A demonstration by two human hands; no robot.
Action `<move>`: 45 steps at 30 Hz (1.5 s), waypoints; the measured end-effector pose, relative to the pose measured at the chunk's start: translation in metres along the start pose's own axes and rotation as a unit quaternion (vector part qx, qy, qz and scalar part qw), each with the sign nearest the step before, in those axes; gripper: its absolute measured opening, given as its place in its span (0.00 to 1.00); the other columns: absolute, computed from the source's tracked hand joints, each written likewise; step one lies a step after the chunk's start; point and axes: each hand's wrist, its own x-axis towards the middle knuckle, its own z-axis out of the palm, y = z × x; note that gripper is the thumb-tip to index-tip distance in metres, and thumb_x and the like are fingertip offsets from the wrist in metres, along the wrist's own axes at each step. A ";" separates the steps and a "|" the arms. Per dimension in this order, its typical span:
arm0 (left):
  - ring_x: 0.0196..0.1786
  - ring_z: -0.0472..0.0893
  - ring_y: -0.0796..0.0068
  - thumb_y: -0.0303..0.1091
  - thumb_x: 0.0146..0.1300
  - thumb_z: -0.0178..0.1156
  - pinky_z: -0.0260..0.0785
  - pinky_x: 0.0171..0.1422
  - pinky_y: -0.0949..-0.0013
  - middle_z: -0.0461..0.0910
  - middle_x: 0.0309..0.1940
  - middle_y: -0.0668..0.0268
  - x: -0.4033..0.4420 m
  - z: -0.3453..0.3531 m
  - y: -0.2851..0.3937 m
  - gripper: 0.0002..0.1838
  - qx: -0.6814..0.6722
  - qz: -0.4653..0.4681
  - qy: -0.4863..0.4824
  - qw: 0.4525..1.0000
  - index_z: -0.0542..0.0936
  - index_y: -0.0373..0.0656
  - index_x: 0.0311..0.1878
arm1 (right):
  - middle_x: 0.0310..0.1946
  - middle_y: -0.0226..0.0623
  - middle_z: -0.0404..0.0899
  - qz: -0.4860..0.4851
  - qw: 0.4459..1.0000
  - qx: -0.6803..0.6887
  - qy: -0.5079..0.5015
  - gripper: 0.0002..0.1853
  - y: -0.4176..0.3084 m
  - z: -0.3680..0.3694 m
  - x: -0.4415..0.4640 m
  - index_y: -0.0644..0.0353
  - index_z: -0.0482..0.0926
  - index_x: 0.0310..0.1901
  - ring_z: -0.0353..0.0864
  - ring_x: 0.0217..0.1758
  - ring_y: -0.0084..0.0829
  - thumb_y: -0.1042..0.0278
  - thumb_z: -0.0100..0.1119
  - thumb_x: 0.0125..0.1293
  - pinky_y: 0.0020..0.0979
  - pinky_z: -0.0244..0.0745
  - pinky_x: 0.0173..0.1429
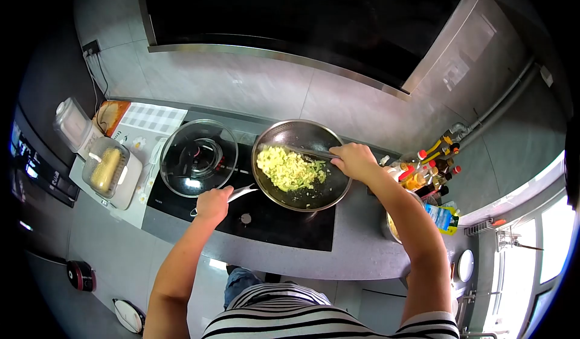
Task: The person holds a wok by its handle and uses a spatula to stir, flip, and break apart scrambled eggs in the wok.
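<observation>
Wok [335, 185] is over the right side of the black cooktop [284, 227], and honestly I can't tell whether its base is touching the glass or not. Chopped food [289, 168], pale yellow bits mixed with green, is heaped toward the left and middle of it, with a few loose crumbs lower down and the right side of the pan mostly bare metal.

Left hand [213, 205] has its fingers wrapped around the handle [243, 192], so that's a proper closed fist on it. Right hand [356, 161] is pinching the end of a utensil [311, 151] just above the right rim; the shaft reaches across the pan and its far end is at the food, can't make out the tip.

Left of the pan, a clear lid [171, 185] sits over the other burner, with the ring visible through it. Further left there's a white machine [125, 185] with a tub [107, 171] holding something yellow, plus a checked cloth [156, 118] behind it. Over on the right, a bunch of bottles [423, 173] crowds the counter [362, 254] by the wall, some red-capped, partly hidden by the right forearm.
</observation>
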 end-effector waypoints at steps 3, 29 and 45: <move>0.33 0.85 0.50 0.27 0.58 0.60 0.77 0.38 0.51 0.83 0.27 0.55 -0.001 0.001 -0.001 0.08 -0.003 0.001 0.003 1.000 0.77 0.51 0.39 | 0.40 0.35 0.80 -0.097 0.991 -0.086 0.030 0.17 -0.006 -0.010 -0.020 0.46 0.81 0.56 0.84 0.41 0.39 0.63 0.58 0.65 0.38 0.80 0.43; 0.38 0.85 0.50 0.31 0.55 0.68 0.77 0.43 0.50 0.84 0.32 0.56 -0.001 0.004 -0.001 0.14 0.010 -0.022 -0.032 0.999 0.76 0.50 0.43 | 0.39 0.38 0.81 0.056 0.998 -0.028 -0.009 0.18 -0.046 -0.062 -0.144 0.46 0.81 0.56 0.86 0.40 0.43 0.69 0.60 0.64 0.41 0.81 0.41; 0.39 0.85 0.50 0.30 0.54 0.68 0.77 0.43 0.50 0.84 0.32 0.56 -0.002 0.000 0.000 0.14 -0.025 -0.014 -0.028 0.999 0.76 0.50 0.42 | 0.40 0.35 0.80 0.091 0.990 -0.106 0.032 0.18 -0.027 -0.042 -0.090 0.41 0.84 0.53 0.86 0.39 0.40 0.70 0.60 0.62 0.40 0.81 0.41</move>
